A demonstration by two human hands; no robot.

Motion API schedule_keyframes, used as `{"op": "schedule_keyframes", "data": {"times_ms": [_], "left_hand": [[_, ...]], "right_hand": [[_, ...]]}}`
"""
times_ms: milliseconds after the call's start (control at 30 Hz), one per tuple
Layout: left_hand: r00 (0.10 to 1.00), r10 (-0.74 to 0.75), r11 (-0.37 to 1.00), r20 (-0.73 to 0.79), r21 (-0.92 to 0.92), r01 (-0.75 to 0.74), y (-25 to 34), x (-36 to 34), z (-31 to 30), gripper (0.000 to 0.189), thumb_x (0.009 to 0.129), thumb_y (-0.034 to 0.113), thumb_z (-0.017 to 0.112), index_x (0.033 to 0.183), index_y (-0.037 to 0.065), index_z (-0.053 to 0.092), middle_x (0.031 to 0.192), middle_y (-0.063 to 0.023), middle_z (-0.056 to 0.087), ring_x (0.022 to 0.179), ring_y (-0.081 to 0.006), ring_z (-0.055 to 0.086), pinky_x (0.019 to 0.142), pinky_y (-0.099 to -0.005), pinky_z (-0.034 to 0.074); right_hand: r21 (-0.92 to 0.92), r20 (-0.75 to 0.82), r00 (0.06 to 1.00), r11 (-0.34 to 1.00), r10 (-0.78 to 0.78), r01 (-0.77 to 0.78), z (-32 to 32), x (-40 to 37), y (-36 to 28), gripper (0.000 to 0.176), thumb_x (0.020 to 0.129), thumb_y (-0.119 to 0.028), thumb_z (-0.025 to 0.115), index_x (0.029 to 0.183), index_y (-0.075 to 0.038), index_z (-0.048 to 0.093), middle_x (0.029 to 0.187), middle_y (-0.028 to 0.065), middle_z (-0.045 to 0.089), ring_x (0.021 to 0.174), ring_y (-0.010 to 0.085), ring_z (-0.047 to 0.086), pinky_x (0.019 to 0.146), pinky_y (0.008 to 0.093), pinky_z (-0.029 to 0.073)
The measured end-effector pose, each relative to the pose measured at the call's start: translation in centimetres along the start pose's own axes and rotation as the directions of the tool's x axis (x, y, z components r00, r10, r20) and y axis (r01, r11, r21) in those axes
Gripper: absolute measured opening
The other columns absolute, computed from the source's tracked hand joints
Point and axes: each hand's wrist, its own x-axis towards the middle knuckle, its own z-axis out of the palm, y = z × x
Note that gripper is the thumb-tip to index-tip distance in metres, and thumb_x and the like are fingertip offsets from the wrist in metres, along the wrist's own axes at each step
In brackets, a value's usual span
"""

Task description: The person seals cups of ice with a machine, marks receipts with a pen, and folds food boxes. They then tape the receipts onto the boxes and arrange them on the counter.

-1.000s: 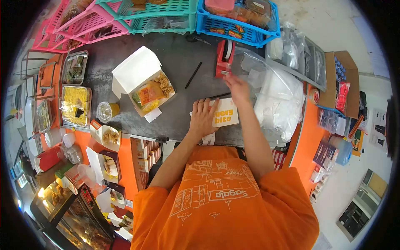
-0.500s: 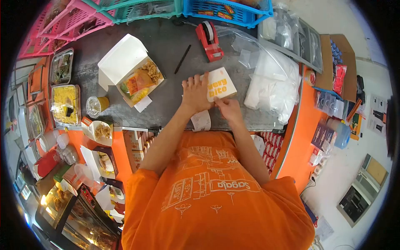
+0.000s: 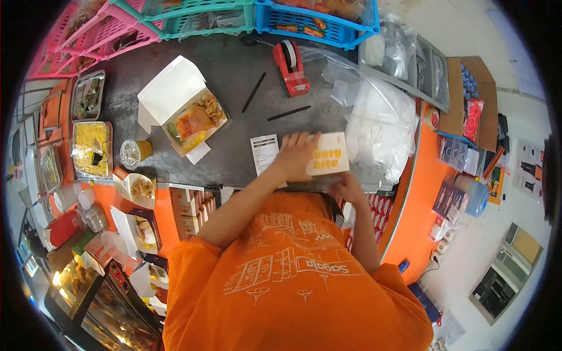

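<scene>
So: box (image 3: 329, 158) under flat L hand (image 3: 294, 155) fingers; R hand (image 3: 351, 188) at edge, grip unclear.

Matt cardboard box (image 3: 328, 157), dull grey metal counter (image 3: 234, 88), glossy red plastic tape dispenser (image 3: 291, 68), crinkled clear plastic bags (image 3: 380, 126)

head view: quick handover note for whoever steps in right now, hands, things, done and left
Left hand: flat on the closed white cardboard box with orange lettering, at the near edge of the grey counter.
Right hand: at that box's near side; grip unclear.
Done: that box is shut.
Left: the open white food box has its lid up; red tape dispenser stands behind, untouched; white printed slip lies beside the closed box.
</scene>
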Motion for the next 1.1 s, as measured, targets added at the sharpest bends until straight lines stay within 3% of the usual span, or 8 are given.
{"op": "schedule_keyframes", "data": {"times_ms": [67,133,200,333,467,633,800,1100], "left_hand": [[0.934,0.095,0.995,-0.344,0.049,-0.083,-0.1,-1.1,2.2,0.104,0.059,0.032,0.085,0.144,0.006,0.03,0.13,-0.0232,0.043,0.122,-0.0416,0.041,0.103,-0.0516,0.033],[0.922,-0.073,0.993,-0.381,-0.11,0.033,-0.7,-3.4,1.7,0.093,0.065,0.03,0.083,0.14,0.005,0.035,0.133,-0.0254,0.04,0.125,-0.0417,0.037,0.105,-0.0481,0.032],[0.589,-0.578,0.802,-0.565,-0.259,0.538,-2.1,-5.7,1.2,0.089,0.066,0.031,0.083,0.137,0.004,0.036,0.126,-0.0282,0.049,0.115,-0.0425,0.049,0.096,-0.0464,0.042],[0.517,-0.821,0.563,-0.244,-0.504,0.655,-4.5,-6.9,3.0,0.073,0.072,0.022,0.08,0.13,0.003,0.039,0.111,-0.0233,0.061,0.104,-0.0373,0.061,0.089,-0.0407,0.049],[0.675,-0.698,0.412,-0.238,-0.905,0.107,-5.1,-8.4,2.3,0.063,0.082,0.007,0.069,0.135,0.002,0.036,0.11,-0.0197,0.065,0.094,-0.0268,0.066,0.083,-0.0343,0.051],[0.817,-0.47,0.505,-0.334,-0.861,-0.062,-4.0,-8.6,-1.8,0.061,0.08,-0.012,0.062,0.138,0.003,0.049,0.127,-0.0105,0.058,0.118,-0.0168,0.052,0.101,-0.0282,0.039],[0.933,-0.261,0.327,-0.249,-0.932,-0.157,0.6,-6.0,-4.8,0.067,0.078,-0.012,0.061,0.141,0.003,0.045,0.134,-0.007,0.053,0.118,-0.0145,0.051,0.102,-0.0291,0.04],[0.986,-0.117,0.324,0.119,-0.934,0.152,4.6,-5.7,5.5,0.055,0.077,-0.007,0.064,0.13,0.005,0.058,0.125,-0.0082,0.06,0.111,-0.0162,0.056,0.098,-0.0305,0.044]], "right_hand": [[-0.493,-0.061,0.897,0.769,0.437,-0.408,-3.8,-0.7,-7.9,0.017,0.087,-0.011,0.059,0.093,0.003,0.065,0.073,0.0093,0.067,0.069,0.0227,0.067,0.06,0.0335,0.054],[-0.699,-0.259,0.924,0.714,-0.28,0.02,-4.2,1.8,-10.7,0.022,0.089,-0.015,0.056,0.081,0.004,0.066,0.056,0.0107,0.06,0.057,0.0236,0.064,0.052,0.0326,0.05],[-0.225,-0.4,0.761,0.86,-0.51,0.458,-1.3,6.9,-17.5,0.03,0.094,-0.028,0.056,0.1,0.0,0.064,0.084,0.0103,0.067,0.052,0.0165,0.058,0.047,0.0284,0.045],[0.157,-0.143,0.987,0.987,0.07,-0.047,1.7,18.4,-24.7,0.041,0.091,-0.034,0.063,0.112,0.002,0.062,0.103,0.0116,0.069,0.087,0.0199,0.067,0.073,0.0327,0.054],[0.408,0.067,0.981,0.902,-0.183,0.141,0.8,20.8,-19.1,0.043,0.089,-0.035,0.065,0.11,0.002,0.065,0.099,0.0109,0.07,0.089,0.0246,0.067,0.079,0.0391,0.053],[-0.814,-0.216,0.876,0.575,-0.432,0.083,2.4,18.9,-17.2,0.027,0.088,-0.026,0.068,0.097,0.0,0.073,0.093,0.0066,0.072,0.09,0.0194,0.066,0.081,0.0348,0.052],[0.5,-0.092,0.979,0.842,-0.181,0.203,0.3,10.3,-20.3,0.029,0.084,-0.023,0.071,0.1,0.0,0.072,0.091,0.0087,0.072,0.087,0.0168,0.065,0.077,0.0318,0.05],[-0.084,0.076,0.986,0.984,-0.149,0.155,-0.4,5.1,-13.2,0.022,0.083,-0.021,0.073,0.099,-0.005,0.073,0.102,0.0069,0.067,0.094,0.0157,0.06,0.083,0.0303,0.046]]}}
